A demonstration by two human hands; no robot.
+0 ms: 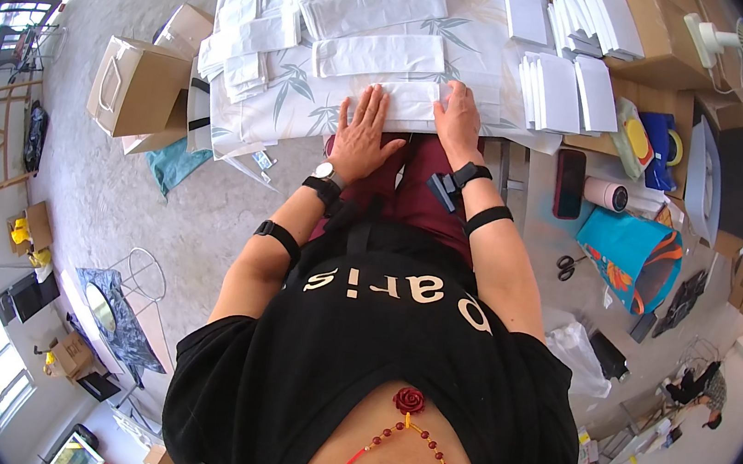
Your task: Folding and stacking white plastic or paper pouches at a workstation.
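A flat white folded strip (411, 100), thin like paper or film, lies at the near edge of the table between my hands. My left hand (365, 137) lies flat on its left part, fingers stretched and thumb out to the side. At the strip's right end is my right hand (459, 120), its fingers bent and the thumb against the strip; the fingertips are partly hidden. Just beyond lies a similar white strip (379, 55). Farther back is a layered pile of white strips (371, 5), with more short white pieces (252, 36) to the left.
A patterned cover (288, 115) lies over the table. Stacks of white folded packets (551, 92) stand at right, near an open carton (660, 36) and a small fan (724, 39). A phone (569, 184), pink cup (605, 195) and blue bag (633, 255) are right of me. Cardboard boxes (138, 92) stand left.
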